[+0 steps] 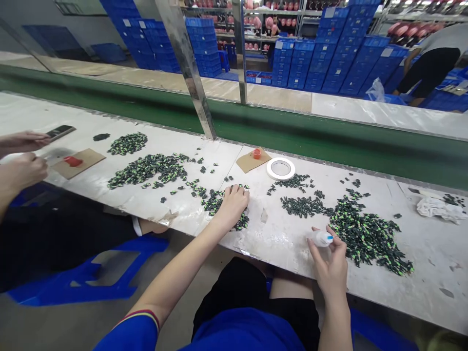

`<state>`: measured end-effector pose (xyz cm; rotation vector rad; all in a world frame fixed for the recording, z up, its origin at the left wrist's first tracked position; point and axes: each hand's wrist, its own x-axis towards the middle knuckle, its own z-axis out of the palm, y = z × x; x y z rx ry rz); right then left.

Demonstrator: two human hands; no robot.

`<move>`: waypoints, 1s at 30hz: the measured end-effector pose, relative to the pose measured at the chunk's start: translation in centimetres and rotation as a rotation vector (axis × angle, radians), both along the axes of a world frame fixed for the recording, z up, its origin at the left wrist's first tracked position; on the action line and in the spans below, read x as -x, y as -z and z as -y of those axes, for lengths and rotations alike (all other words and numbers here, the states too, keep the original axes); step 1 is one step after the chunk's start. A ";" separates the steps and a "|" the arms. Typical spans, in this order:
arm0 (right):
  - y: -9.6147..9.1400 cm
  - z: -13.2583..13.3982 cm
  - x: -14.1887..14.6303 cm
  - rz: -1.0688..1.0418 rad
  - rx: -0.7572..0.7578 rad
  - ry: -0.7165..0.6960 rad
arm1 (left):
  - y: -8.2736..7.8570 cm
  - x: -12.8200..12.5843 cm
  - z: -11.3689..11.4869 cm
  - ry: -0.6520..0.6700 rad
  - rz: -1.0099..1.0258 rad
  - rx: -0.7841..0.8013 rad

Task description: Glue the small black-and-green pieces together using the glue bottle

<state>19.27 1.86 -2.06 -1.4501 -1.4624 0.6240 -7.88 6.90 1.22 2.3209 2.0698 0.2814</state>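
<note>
The step in hand seems to be picking among small dark pieces while a bottle is held ready. The left hand point(234, 202) bends down over the middle heap point(214, 202); its fingertips are hidden, so I cannot tell whether that grip is apart or closed on a piece. The right hand point(331, 265) has its grip clamped on a white bottle point(320, 239) with a blue tip, just above the table point(274, 234) and just left of the large right heap point(365, 234). As I judge it, the next move calls for one piece parted from the rest and a steady bottle tip. Counted: one bottle; one ring of white tape point(281, 178); two red cups, one on the far cardboard point(245, 163), one on the left cardboard point(91, 158); two left heaps point(149, 169), the middle heap, and to the right two small heaps point(305, 205) plus the large one, six in all. The pieces themselves are too many to count. Two co-worker's hands point(25, 170) show at the left edge.
</note>
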 end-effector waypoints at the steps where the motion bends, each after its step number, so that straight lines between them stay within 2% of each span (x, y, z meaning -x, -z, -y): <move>1: 0.1 0.2 0.0 -0.084 0.044 0.025 | -0.1 -0.2 0.2 -0.003 0.012 -0.005; 3: 0.4 0.6 -0.1 -0.258 0.089 0.076 | -0.1 -1.2 0.8 -0.009 0.095 -0.009; 8: 0.7 0.8 -0.1 -0.571 -0.013 0.160 | 0.4 -5.8 3.3 0.004 0.539 0.124; 11: 0.5 0.8 -0.1 -0.718 -0.033 0.180 | 1.0 -8.5 4.4 -0.047 0.612 0.178; 14: 0.1 0.9 0.1 -0.766 -0.028 0.203 | 1.6 -9.7 4.9 -0.109 0.580 0.133; 19: -0.4 1.1 1.1 -0.693 0.019 0.313 | 2.4 -8.6 6.0 -0.140 0.512 0.000; 21: -0.4 1.3 1.5 -0.661 0.038 0.324 | 2.6 -7.7 6.6 -0.115 0.519 -0.007; 26: -0.5 1.6 2.5 -0.527 0.071 0.274 | 2.6 -5.9 6.8 0.115 0.629 0.116; 28: -0.7 1.7 3.0 -0.477 0.101 0.222 | 2.7 -5.7 6.4 0.129 0.652 0.129; 30: -0.9 1.7 3.4 -0.433 0.129 0.186 | 2.9 -5.8 6.0 0.086 0.671 0.119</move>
